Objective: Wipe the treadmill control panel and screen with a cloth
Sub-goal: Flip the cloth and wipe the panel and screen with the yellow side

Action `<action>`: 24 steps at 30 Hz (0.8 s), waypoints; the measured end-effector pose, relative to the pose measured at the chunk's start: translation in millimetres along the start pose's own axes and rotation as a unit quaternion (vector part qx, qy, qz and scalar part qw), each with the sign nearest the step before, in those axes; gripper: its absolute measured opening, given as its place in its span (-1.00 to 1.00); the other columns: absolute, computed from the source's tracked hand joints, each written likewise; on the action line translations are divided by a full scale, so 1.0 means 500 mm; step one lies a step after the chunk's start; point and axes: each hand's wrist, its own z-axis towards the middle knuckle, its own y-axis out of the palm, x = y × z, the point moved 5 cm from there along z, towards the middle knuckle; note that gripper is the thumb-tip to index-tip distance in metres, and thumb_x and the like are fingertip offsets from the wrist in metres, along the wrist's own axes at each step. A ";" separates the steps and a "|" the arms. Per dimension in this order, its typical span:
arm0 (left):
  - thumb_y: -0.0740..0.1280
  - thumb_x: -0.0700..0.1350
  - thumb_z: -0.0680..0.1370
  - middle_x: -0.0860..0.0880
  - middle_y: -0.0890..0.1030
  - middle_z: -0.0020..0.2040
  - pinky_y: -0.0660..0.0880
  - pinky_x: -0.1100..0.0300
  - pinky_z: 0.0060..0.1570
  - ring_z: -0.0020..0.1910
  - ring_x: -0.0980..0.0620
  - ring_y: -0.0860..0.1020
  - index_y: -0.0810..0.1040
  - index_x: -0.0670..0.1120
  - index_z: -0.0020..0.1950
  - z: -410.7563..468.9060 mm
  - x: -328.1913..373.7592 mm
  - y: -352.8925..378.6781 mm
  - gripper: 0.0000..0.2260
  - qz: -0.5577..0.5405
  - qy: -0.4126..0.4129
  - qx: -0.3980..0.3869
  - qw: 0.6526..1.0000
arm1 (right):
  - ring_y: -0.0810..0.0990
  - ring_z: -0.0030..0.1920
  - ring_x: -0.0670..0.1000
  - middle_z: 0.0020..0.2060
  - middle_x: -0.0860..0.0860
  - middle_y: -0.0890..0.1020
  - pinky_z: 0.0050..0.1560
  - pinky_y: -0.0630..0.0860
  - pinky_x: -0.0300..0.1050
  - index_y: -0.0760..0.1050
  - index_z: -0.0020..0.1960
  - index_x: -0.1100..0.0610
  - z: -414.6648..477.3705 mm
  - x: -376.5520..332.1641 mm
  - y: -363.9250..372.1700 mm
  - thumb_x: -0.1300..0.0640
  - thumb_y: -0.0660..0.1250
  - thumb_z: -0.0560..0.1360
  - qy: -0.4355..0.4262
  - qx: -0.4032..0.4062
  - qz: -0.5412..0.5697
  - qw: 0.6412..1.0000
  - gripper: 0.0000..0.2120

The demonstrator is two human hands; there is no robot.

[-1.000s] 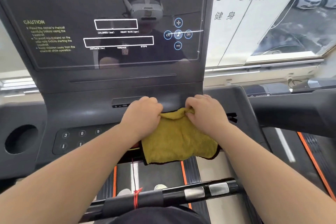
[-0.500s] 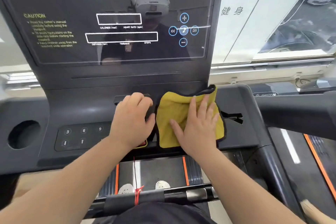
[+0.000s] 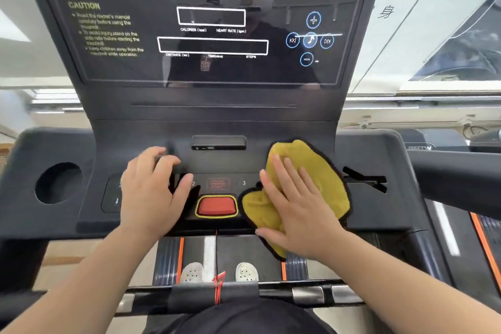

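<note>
right hand [image 3: 299,207] pressed flat, fingers spread, on yellow microfibre cloth [image 3: 311,171]; left hand [image 3: 153,192] splayed flat on the treadmill control panel [image 3: 219,163].

hands: 2 [image 3: 151,192] [image 3: 295,209] | cloth: 1 [image 3: 320,176] | red button: 1 [image 3: 216,206] | shoes: 2 [image 3: 192,272] [image 3: 246,272]

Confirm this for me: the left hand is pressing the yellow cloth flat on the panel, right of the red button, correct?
Not quite: in the head view it is the right hand pressing the yellow cloth flat on the panel, right of the red button. The left hand rests bare on the keypad side.
</note>
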 end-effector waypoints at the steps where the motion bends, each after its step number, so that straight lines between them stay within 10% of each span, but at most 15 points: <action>1: 0.19 0.17 0.51 -0.18 0.53 0.26 0.38 -0.18 0.23 0.24 -0.28 0.47 0.60 -0.14 0.10 0.002 -0.002 0.000 -0.57 0.001 0.001 0.002 1.000 | -0.10 0.66 0.29 0.67 0.21 -0.13 0.56 0.17 0.37 -0.08 0.69 0.11 -0.021 0.015 0.003 -0.52 0.15 0.48 0.003 -0.001 -0.002 1.000 0.04; 8: 0.15 0.16 0.54 -0.17 0.52 0.28 0.35 -0.21 0.23 0.25 -0.29 0.45 0.59 -0.13 0.10 0.008 -0.008 0.009 -0.58 0.004 -0.008 0.008 1.000 | -0.31 0.62 0.35 0.61 0.34 -0.29 0.61 -0.19 0.34 -0.34 0.64 0.24 0.038 0.111 -0.028 -0.63 -0.25 0.43 0.269 -0.031 0.020 0.963 0.15; 12: 0.14 0.15 0.55 -0.16 0.52 0.29 0.34 -0.20 0.23 0.26 -0.28 0.44 0.59 -0.13 0.12 0.006 -0.010 0.011 -0.57 0.002 -0.012 0.013 1.000 | -0.34 0.60 0.39 0.59 0.37 -0.32 0.60 -0.25 0.33 -0.35 0.64 0.21 0.110 0.045 -0.030 -0.55 -0.15 0.52 0.245 -0.003 0.034 0.969 0.05; 18: 0.14 0.16 0.54 -0.15 0.52 0.28 0.33 -0.17 0.22 0.25 -0.26 0.42 0.59 -0.12 0.11 0.007 -0.014 0.014 -0.58 -0.008 -0.016 0.021 1.000 | -0.14 0.66 0.22 0.68 0.11 -0.07 0.60 -0.03 0.25 -0.07 0.69 -0.03 0.025 -0.025 0.000 -0.34 -0.09 0.65 -0.026 -0.029 0.014 0.999 -0.29; 24: 0.16 0.12 0.55 -0.16 0.53 0.27 0.32 -0.13 0.22 0.24 -0.22 0.41 0.59 -0.13 0.10 0.004 -0.014 0.012 -0.61 -0.017 -0.010 0.042 0.999 | -0.38 0.62 0.22 0.62 0.16 -0.37 0.63 -0.19 0.28 -0.51 0.59 -0.11 -0.008 0.158 -0.024 -0.62 -0.22 0.44 0.192 -0.067 0.028 0.979 -0.03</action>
